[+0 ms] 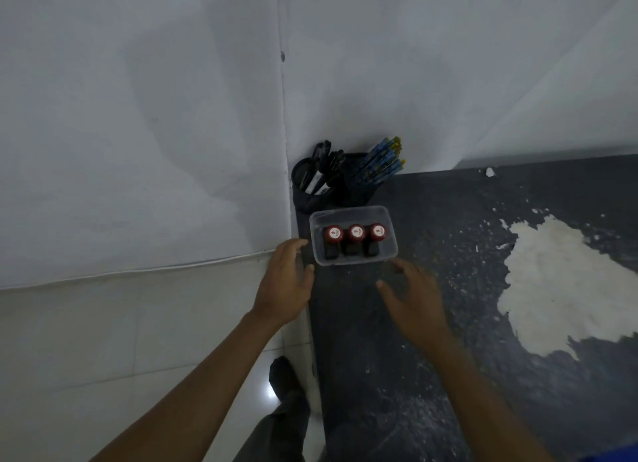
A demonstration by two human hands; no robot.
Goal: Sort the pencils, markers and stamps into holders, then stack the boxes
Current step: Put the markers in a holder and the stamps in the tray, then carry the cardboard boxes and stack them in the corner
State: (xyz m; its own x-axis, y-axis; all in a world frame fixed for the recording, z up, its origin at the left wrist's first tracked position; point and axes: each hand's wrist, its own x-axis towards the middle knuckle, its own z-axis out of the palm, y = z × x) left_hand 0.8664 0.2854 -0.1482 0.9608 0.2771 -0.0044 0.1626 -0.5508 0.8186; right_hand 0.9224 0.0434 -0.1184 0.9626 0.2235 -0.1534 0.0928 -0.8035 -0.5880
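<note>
Left hand [284, 283] and right hand [412, 297] outstretched, fingers spread, empty, flanking near side of clear box [353, 210] of stamps [353, 239].

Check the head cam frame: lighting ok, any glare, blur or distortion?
Head view: dim overall, so the two dark holders merge with the dark worktop and the markers barely separate. One bright glare spot on the floor tile. Both hands are softly blurred, the right hand more than the left hand. Wide-angle bending shows in the wall seam. The stamps in the clear box read clearly.
</note>
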